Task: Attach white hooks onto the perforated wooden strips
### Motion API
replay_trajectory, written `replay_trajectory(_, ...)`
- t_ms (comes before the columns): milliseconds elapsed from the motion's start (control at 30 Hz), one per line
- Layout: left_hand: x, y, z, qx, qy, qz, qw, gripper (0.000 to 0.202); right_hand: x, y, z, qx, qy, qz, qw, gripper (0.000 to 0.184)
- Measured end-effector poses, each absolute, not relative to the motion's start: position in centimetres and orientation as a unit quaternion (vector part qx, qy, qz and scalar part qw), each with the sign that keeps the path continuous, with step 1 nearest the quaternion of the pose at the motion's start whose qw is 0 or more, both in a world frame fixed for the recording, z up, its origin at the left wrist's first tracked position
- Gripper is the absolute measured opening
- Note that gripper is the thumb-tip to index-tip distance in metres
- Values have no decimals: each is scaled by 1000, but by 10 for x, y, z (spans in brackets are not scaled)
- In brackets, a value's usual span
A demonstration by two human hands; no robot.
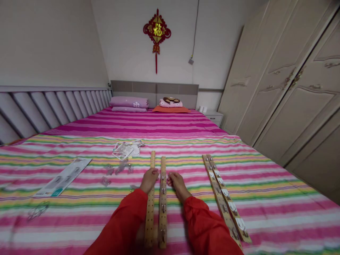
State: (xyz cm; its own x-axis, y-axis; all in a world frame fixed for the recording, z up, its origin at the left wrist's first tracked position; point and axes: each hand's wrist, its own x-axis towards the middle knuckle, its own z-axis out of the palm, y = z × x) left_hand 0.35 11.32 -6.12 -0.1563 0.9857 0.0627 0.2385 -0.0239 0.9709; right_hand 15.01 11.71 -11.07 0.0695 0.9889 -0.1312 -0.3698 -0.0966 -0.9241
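Note:
Two narrow wooden strips with rows of holes lie lengthwise before me. My left hand rests over the left strip, its fingers curled together toward the gap between the strips. On the right strip, several metal hooks on clear backings sit in a line. Just beside that strip's right edge is my right hand, thumb and fingers drawn together near the topmost hook. Whatever is between the fingers of either hand is too small or hidden to make out.
Loose clear-backed hooks lie left of the strips, below crumpled packaging. A packaging card and a thin wire-like item are farther left. Two more strips, bearing hooks and white pieces, lie right on the striped bedspread.

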Motion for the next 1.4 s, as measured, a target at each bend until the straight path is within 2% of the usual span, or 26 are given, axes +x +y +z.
replay_trajectory(100, -29, 94, -53, 507, 574, 525, 372, 34, 159, 99, -112, -438, -330, 588, 594, 27)
replay_trajectory(233, -81, 59, -65, 432, 620, 588, 289, 37, 165, 77, -117, -428, -302, 586, 618, 30)
replay_trajectory(433, -102, 34, -97, 460, 685, 516, 228, 31, 163, 53, -118, -417, -280, 577, 644, 28)
replay_trajectory(600, -91, 41, -93, 499, 703, 463, 206, 25, 161, 39, -117, -410, -291, 563, 656, 29)
replay_trajectory(733, -88, 44, -86, 504, 702, 451, 221, 13, 161, 32, -117, -414, -307, 551, 656, 30)
replay_trajectory(867, -86, 39, -82, 505, 694, 454, 240, 21, 161, 29, -116, -419, -312, 546, 655, 30)
replay_trajectory(933, -82, 33, -77, 478, 670, 485, 294, 28, 161, 28, -116, -418, -311, 547, 656, 31)
replay_trajectory(1000, -76, 25, -70, 420, 638, 514, 390, 33, 162, 28, -115, -417, -308, 548, 656, 31)
replay_trajectory(1067, -70, 17, -61, 366, 608, 515, 481, 34, 163, 29, -115, -415, -303, 552, 657, 32)
replay_trajectory(1133, -64, 10, -52, 351, 590, 500, 528, 34, 164, 28, -113, -413, -297, 558, 655, 33)
replay_trajectory(1200, -59, 5, -44, 378, 592, 484, 522, 31, 165, 26, -110, -419, -297, 561, 649, 31)
replay_trajectory(1400, -40, 4, -31, 507, 607, 461, 402, 26, 150, 6, -80, -427, -395, 553, 597, 30)
